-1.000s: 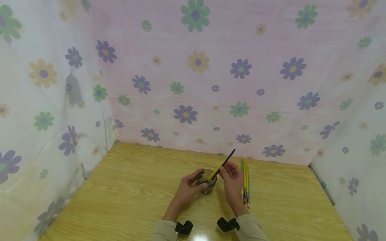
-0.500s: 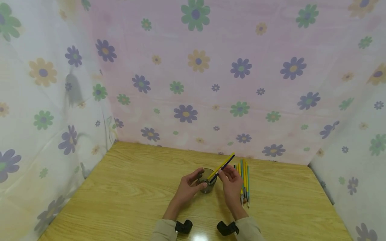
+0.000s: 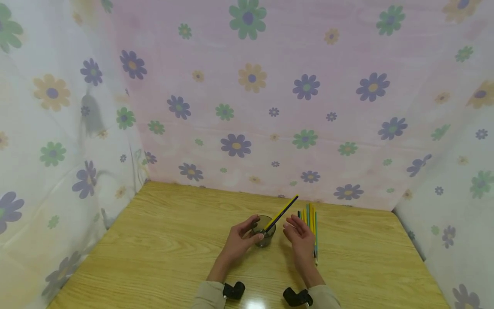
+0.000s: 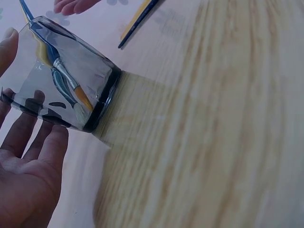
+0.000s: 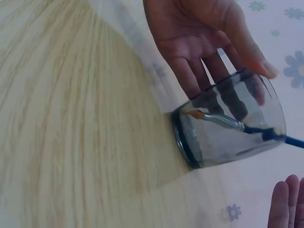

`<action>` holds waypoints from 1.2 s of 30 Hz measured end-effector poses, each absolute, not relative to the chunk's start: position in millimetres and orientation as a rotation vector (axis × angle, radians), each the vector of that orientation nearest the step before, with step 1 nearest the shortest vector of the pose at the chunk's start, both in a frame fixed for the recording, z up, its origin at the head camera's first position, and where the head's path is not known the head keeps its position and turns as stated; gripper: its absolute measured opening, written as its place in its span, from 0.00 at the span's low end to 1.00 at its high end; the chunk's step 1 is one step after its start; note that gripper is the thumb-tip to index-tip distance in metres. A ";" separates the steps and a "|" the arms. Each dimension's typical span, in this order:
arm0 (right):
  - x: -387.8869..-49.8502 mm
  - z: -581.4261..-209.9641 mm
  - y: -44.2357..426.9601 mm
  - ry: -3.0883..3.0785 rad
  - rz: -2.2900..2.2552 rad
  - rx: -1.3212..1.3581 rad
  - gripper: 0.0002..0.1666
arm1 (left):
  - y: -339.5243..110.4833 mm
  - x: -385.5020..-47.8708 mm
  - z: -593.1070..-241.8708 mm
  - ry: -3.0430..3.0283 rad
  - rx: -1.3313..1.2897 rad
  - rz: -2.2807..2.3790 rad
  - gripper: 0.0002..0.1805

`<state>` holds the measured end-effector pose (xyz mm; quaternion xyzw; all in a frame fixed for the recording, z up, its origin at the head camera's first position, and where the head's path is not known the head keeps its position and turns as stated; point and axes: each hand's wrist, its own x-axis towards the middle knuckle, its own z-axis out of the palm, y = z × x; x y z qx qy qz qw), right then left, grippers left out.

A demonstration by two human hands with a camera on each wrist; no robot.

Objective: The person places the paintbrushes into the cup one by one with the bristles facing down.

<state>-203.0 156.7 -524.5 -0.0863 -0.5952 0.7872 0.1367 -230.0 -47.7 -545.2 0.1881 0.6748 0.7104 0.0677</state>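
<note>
A smoky clear glass (image 3: 270,239) stands on the table, held round its left side by my left hand (image 3: 238,242), thumb near and fingers behind. Inside lean two paintbrushes (image 3: 284,210), one with a yellow handle and one dark blue, handles slanting up to the right. In the left wrist view the white bristles (image 4: 80,114) and orange bristles (image 4: 84,99) sit near the glass's base. My right hand (image 3: 302,242) hovers just right of the glass, apart from it, fingers loosely bent around nothing. Only its fingertips (image 5: 279,204) show in the right wrist view.
Several yellow, teal and dark paintbrushes (image 3: 311,223) lie side by side on the wooden table (image 3: 173,240), just right of my right hand, which partly covers them. Flower-printed cloth (image 3: 270,128) hangs behind the table and along both sides.
My right hand, earlier pinching the dark blue paintbrush over the glass, has lowered it in, let go and moved right. My left hand keeps its hold on the glass.
</note>
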 end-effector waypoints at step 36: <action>-204.9 -529.3 289.9 -2.372 2.178 -0.492 0.32 | -45.7 -233.1 -547.6 2.028 0.549 2.153 0.35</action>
